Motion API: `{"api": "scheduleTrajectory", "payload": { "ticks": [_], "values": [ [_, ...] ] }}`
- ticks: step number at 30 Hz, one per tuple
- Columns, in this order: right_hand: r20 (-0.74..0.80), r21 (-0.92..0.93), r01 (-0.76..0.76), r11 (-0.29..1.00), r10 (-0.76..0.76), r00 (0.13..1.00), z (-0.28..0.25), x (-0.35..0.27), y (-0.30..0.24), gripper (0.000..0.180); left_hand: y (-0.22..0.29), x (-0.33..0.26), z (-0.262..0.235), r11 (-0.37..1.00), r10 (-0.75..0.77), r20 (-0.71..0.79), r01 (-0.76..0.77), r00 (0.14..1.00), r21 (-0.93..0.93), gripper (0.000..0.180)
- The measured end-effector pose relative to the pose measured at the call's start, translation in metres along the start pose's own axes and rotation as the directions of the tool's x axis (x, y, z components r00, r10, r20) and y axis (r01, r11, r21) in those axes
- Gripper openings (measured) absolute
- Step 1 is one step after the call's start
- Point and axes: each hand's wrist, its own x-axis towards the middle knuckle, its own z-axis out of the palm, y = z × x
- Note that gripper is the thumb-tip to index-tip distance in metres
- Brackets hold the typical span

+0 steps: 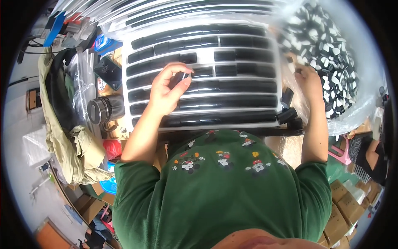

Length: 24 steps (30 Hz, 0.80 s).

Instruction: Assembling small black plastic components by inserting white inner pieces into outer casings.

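Rows of glossy black tubes (236,87) lie side by side in a white tray (205,57) in front of me. Over the left middle of the tray, my left hand (166,89) has thumb and index finger curled together in a pinch. They meet at the left end of a short black tube (203,72); what sits between them is too small to name. My right hand (310,81) is at the right, by the edge of a clear plastic bag (342,126) of small black-and-white pieces (338,74). Its fingers are bent together, their contents hidden.
Several loose black tubes (286,116) lie by the tray's lower right corner. Left of the tray are a dark lidded cup (105,110) and a black phone (108,71). More tubes under clear plastic (199,16) stretch along the far side. Cardboard boxes (342,207) stand at lower right.
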Motion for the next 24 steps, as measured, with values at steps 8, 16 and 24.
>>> {"api": "scheduleTrajectory", "payload": {
  "ticks": [8,16,24],
  "values": [
    [-0.181,0.358,-0.116,0.927,0.191,0.965,-0.001,-0.025,-0.011,0.030,-0.012,0.000,0.016,0.287,-0.129,0.089,0.123,0.988,-0.950,0.069],
    [-0.238,0.735,-0.095,0.671,0.386,0.891,0.009,-0.039,0.007,0.023,-0.027,0.007,-0.018,0.847,0.012,0.016,-0.019,1.000,0.531,0.029],
    [-0.141,0.824,-0.086,0.560,0.350,0.926,0.006,-0.047,-0.024,0.008,-0.030,0.015,-0.020,0.852,0.048,0.306,-0.199,0.951,0.485,0.041]
  ]
}}
